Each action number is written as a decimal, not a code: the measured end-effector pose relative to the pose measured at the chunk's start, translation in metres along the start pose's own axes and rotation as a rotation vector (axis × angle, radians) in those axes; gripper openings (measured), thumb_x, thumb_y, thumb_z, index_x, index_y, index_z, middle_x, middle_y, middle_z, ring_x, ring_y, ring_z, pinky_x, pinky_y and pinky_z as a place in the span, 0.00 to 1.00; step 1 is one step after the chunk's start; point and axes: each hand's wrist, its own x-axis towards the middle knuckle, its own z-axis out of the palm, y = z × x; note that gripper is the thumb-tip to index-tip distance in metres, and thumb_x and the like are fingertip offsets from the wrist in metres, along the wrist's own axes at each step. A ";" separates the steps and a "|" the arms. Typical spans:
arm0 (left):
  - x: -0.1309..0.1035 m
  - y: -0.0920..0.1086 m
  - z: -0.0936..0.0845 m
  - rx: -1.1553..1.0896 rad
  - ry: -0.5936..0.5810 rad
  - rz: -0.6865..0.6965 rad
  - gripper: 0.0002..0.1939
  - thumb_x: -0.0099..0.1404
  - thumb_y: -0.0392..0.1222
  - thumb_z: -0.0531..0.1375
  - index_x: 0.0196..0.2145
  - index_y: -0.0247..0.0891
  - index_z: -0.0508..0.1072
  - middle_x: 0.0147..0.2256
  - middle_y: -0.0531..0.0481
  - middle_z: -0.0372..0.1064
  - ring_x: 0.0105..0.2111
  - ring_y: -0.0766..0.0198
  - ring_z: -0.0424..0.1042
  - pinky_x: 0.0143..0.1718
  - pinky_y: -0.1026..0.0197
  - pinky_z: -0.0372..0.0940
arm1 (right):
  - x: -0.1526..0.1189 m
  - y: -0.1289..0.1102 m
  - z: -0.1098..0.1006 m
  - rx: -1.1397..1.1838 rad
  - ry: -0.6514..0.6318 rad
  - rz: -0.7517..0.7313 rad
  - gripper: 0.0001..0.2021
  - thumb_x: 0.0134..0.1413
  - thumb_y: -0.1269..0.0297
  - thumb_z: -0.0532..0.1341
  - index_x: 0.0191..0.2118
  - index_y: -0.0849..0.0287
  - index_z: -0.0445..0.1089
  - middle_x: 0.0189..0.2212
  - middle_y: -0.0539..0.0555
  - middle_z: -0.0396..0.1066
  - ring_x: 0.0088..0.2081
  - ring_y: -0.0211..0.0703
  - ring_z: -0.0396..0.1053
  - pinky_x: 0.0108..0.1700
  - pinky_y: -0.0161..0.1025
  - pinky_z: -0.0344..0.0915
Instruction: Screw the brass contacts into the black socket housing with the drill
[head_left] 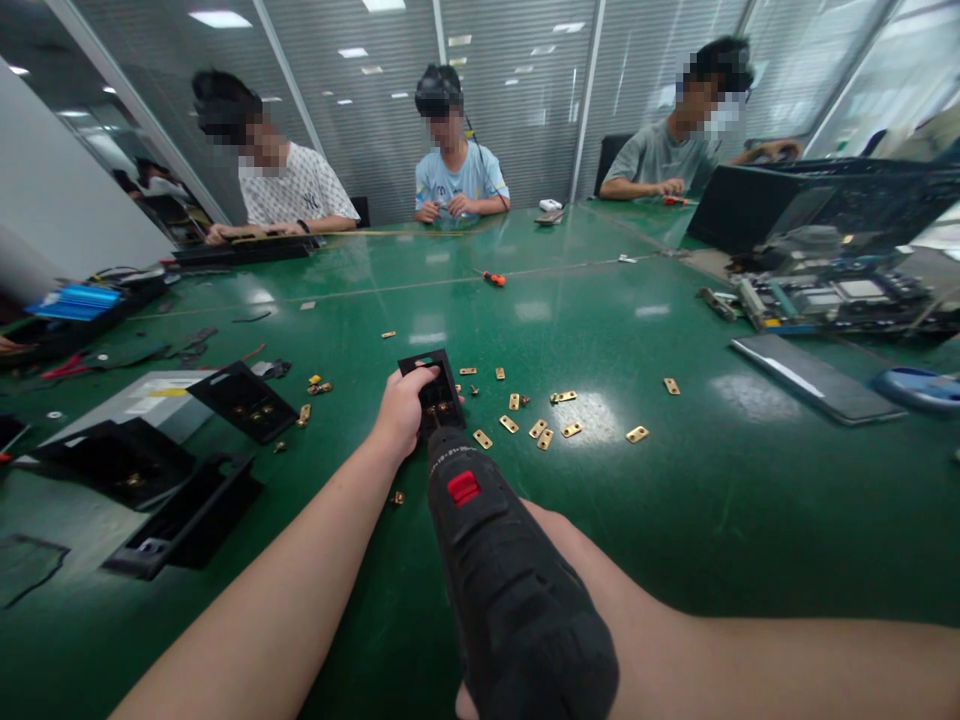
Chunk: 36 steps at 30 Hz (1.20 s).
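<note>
My left hand (405,405) is closed on a black plastic housing (433,364), its thumb laid across the front. Brass-coloured fittings show inside the housing. A black cordless drill (510,590) with a red switch on top is gripped in my right hand (551,530), most of which the drill body hides. The drill's front end points at the lower part of the housing; whether the bit touches a screw I cannot tell. Several small brass plates (538,429) with holes lie to the right of the housing, along with a few small screws (525,400).
More black housings (241,402) lie at the left beside a silver metal box (169,400). An orange screwdriver (493,279) is farther back. A phone (814,378), a circuit board (847,290) and a black case (817,200) occupy the right. Three people sit across the green table (675,520).
</note>
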 end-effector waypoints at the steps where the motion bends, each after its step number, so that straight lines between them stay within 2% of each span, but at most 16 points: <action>1: 0.000 0.000 0.000 0.002 -0.005 0.004 0.10 0.52 0.43 0.62 0.31 0.39 0.70 0.21 0.50 0.73 0.23 0.50 0.77 0.25 0.52 0.71 | 0.001 0.002 0.000 0.037 0.014 0.007 0.21 0.55 0.48 0.65 0.46 0.58 0.70 0.24 0.46 0.71 0.27 0.38 0.72 0.42 0.38 0.72; 5: 0.000 0.000 0.000 -0.006 -0.010 0.007 0.09 0.52 0.43 0.62 0.31 0.39 0.70 0.20 0.50 0.73 0.26 0.49 0.78 0.27 0.53 0.72 | 0.006 0.007 0.001 0.245 0.061 0.054 0.23 0.58 0.44 0.61 0.47 0.60 0.70 0.23 0.46 0.71 0.25 0.37 0.72 0.44 0.39 0.72; 10: 0.001 0.000 -0.002 -0.001 -0.013 0.013 0.09 0.52 0.43 0.63 0.31 0.38 0.70 0.21 0.50 0.73 0.24 0.50 0.78 0.23 0.56 0.70 | 0.007 0.013 -0.001 0.420 -0.003 0.140 0.26 0.56 0.42 0.62 0.47 0.62 0.68 0.22 0.45 0.69 0.23 0.36 0.71 0.42 0.41 0.73; 14: 0.001 0.000 -0.003 0.001 -0.025 0.023 0.08 0.53 0.43 0.63 0.31 0.38 0.70 0.21 0.50 0.73 0.23 0.51 0.77 0.23 0.55 0.70 | 0.007 0.016 -0.001 0.486 -0.008 0.163 0.26 0.56 0.42 0.62 0.46 0.63 0.68 0.23 0.45 0.69 0.23 0.34 0.71 0.43 0.40 0.72; 18: 0.000 0.001 -0.002 -0.002 -0.022 0.016 0.09 0.53 0.43 0.63 0.31 0.38 0.70 0.21 0.50 0.73 0.23 0.51 0.77 0.25 0.54 0.71 | 0.009 0.019 -0.001 0.498 -0.004 0.172 0.25 0.57 0.45 0.62 0.48 0.64 0.67 0.24 0.46 0.70 0.27 0.36 0.74 0.48 0.43 0.72; 21: -0.001 0.001 -0.001 0.001 -0.020 0.009 0.09 0.53 0.43 0.63 0.31 0.38 0.70 0.21 0.50 0.73 0.25 0.50 0.78 0.25 0.54 0.71 | 0.010 0.019 -0.001 0.480 0.008 0.187 0.24 0.55 0.47 0.65 0.49 0.63 0.68 0.24 0.46 0.71 0.29 0.39 0.75 0.48 0.43 0.72; 24: 0.000 0.000 -0.002 0.006 -0.024 0.010 0.08 0.53 0.44 0.62 0.30 0.39 0.70 0.21 0.49 0.73 0.28 0.48 0.79 0.27 0.53 0.72 | 0.009 0.018 -0.002 0.463 0.020 0.191 0.24 0.52 0.47 0.67 0.46 0.61 0.69 0.22 0.45 0.70 0.27 0.39 0.74 0.44 0.41 0.73; 28: 0.000 0.000 -0.003 -0.005 -0.021 0.005 0.08 0.53 0.43 0.63 0.31 0.39 0.70 0.22 0.49 0.73 0.28 0.47 0.79 0.28 0.51 0.73 | 0.007 0.015 -0.002 0.449 0.027 0.186 0.24 0.50 0.43 0.67 0.42 0.60 0.69 0.20 0.44 0.67 0.22 0.36 0.70 0.39 0.38 0.72; 36: 0.000 0.000 -0.001 -0.003 -0.018 0.008 0.08 0.53 0.43 0.63 0.31 0.39 0.69 0.20 0.51 0.72 0.26 0.48 0.79 0.27 0.52 0.72 | 0.005 0.008 -0.001 0.405 0.029 0.154 0.25 0.52 0.43 0.65 0.44 0.61 0.70 0.20 0.44 0.67 0.22 0.36 0.69 0.42 0.39 0.71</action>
